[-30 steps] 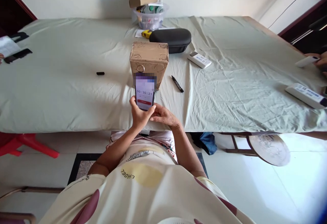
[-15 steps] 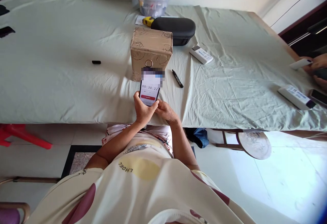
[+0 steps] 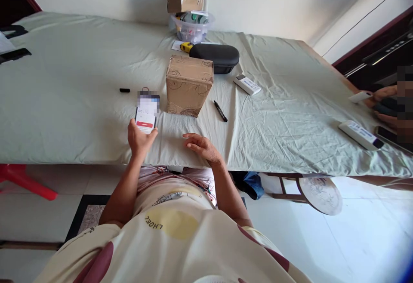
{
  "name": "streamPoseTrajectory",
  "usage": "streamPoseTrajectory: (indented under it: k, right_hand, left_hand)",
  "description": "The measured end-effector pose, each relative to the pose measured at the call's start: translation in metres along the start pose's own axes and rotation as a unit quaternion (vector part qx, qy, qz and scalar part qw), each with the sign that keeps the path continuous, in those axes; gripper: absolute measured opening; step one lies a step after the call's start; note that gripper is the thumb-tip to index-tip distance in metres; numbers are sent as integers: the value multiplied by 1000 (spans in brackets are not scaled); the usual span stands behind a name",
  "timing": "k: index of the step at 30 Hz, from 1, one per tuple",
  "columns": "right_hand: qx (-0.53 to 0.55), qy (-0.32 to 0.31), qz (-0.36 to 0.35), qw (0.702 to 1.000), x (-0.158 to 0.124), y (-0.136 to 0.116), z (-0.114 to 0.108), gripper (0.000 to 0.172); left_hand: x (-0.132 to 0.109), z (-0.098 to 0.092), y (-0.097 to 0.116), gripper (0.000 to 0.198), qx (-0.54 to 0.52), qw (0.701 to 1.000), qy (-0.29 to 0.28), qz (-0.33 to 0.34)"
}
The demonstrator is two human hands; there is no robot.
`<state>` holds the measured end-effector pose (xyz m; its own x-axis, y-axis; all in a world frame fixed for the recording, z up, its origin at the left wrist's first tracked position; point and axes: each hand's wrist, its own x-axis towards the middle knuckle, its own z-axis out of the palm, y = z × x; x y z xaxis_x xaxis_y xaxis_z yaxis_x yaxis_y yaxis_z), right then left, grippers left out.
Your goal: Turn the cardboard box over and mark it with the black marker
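My left hand (image 3: 139,139) is closed round a smartphone (image 3: 146,115) with a lit screen and a red button, held over the table's near edge to the left of a brown cardboard box (image 3: 189,84). My right hand (image 3: 200,145) hovers over the sheet near the table edge, fingers spread and holding nothing. A black marker (image 3: 220,111) lies just right of the box, ahead of my right hand.
The table carries a pale green sheet (image 3: 80,85). On it: a black oval case (image 3: 214,56), a white remote (image 3: 247,84), a small black cap (image 3: 124,90), a plastic tub (image 3: 191,24) under another box. Another person's hands (image 3: 385,102) and a remote (image 3: 359,129) are at right.
My left hand carried the phone leftwards, away from the front of the box. My right hand let go of the phone and now hovers open by itself.
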<state>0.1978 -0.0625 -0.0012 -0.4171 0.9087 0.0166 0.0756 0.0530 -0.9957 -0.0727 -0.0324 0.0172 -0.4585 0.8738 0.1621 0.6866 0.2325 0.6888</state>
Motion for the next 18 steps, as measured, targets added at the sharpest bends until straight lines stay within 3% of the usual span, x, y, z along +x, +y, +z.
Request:
streamPoseTrajectory:
  k: [5, 11, 15, 18]
  right_hand:
    - [1, 5, -5, 1000, 2, 5, -1, 47]
    - [-7, -2, -7, 1000, 2, 6, -1, 47]
    - [3, 17, -5, 1000, -1, -1, 1, 49]
    - [8, 89, -20, 996, 3, -10, -7, 49]
  left_hand:
    - [38, -7, -21, 75, 120, 993, -9, -14]
    - [48, -2, -26, 77, 169, 985, -8, -19]
    - [42, -16, -9, 84, 127, 991, -7, 30]
    - [24, -37, 21, 57, -30, 992, -14, 125]
